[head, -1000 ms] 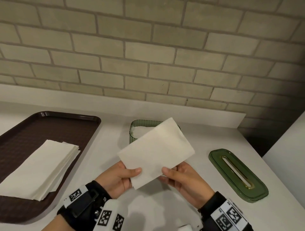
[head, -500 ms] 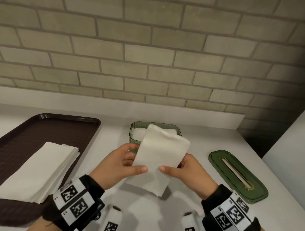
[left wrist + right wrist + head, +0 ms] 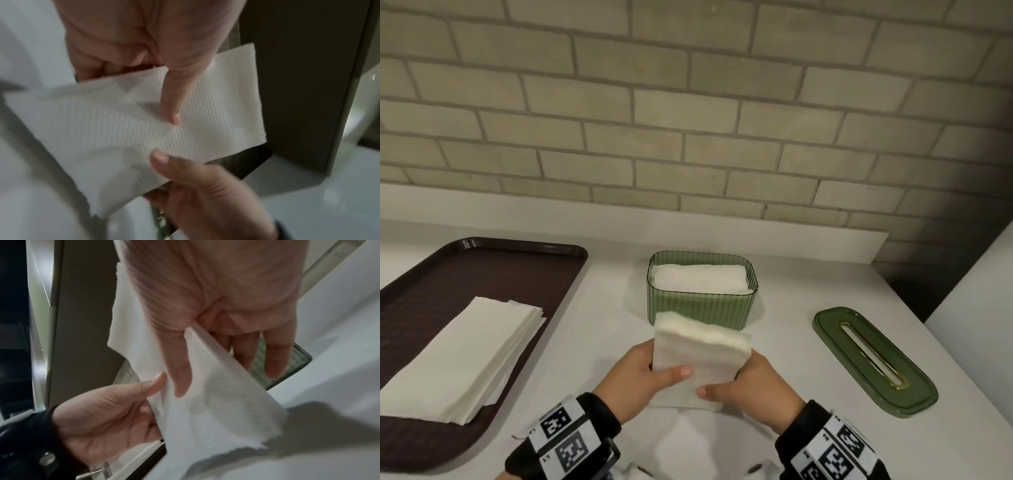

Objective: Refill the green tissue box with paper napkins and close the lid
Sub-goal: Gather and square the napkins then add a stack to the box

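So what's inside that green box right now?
The green tissue box holds white folded napkins reaching nearly to its rim. Whatever lies beneath that top layer is hidden. Its lid lies apart on the counter.

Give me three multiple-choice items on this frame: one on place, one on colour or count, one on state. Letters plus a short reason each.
1. Where does the dark green plastic lid with the gold-edged slot lie?
A. On the box
B. On the white counter, right of the box
C. On the tray

2. What colour is the plastic tray under the stack of white paper napkins?
A. Dark brown
B. Blue
C. Yellow

3. What is the state of the ribbed green tissue box?
A. Closed and empty
B. Tipped on its side
C. Open, upright, with napkins inside

Key: 1 B, the lid lies flat on the counter, apart from the box. 2 A, the tray's bare surface is dark brown. 3 C, white paper shows inside its open top. Meanwhile the left hand and right hand pinch a folded white napkin in front of the box.
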{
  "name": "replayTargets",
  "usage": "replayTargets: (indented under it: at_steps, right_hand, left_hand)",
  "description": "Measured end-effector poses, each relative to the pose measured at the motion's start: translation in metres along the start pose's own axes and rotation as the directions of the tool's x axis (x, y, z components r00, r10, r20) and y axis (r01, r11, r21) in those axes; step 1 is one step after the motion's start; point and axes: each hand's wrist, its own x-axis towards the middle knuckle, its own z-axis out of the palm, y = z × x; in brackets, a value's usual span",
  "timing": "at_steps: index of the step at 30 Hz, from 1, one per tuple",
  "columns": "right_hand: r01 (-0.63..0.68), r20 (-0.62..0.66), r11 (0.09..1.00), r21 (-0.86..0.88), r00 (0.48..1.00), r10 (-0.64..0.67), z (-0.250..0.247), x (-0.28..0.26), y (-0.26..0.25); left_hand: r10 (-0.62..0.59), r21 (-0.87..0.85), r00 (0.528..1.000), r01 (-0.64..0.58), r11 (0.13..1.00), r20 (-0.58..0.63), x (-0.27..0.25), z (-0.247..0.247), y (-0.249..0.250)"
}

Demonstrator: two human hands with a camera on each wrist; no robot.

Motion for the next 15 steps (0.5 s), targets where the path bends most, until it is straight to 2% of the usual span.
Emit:
replayTargets:
  at_steps: [3,6,9,15]
  right_hand:
    - [0.0,0.018,1.0,0.026,1.0,0.0,-0.001,0.002,-0.003]
    - [-0.014,0.021,0.981,0.194,1.0,0.01,-0.003,0.001,-0.005]
    - [0.001,0.026,0.957,0.289,1.0,-0.009,-0.005,0.0,-0.007]
    - [0.052,-0.011,0.98,0.193,0.999,-0.051,-0.009,-0.001,-0.011]
  left_hand:
    - [-0.036,-0.253,0.999,0.04,0.967,0.022,0.001,-0.003,0.015]
    - [-0.056,-0.429,0.998,0.069,0.901,0.042,0.0,-0.005,0.031]
    - [-0.047,-0.458,0.998,0.06,0.887,0.04,0.0,-0.008,0.047]
    - [-0.008,-0.491,0.992,-0.054,0.87,-0.123,0.014,-0.015,0.074]
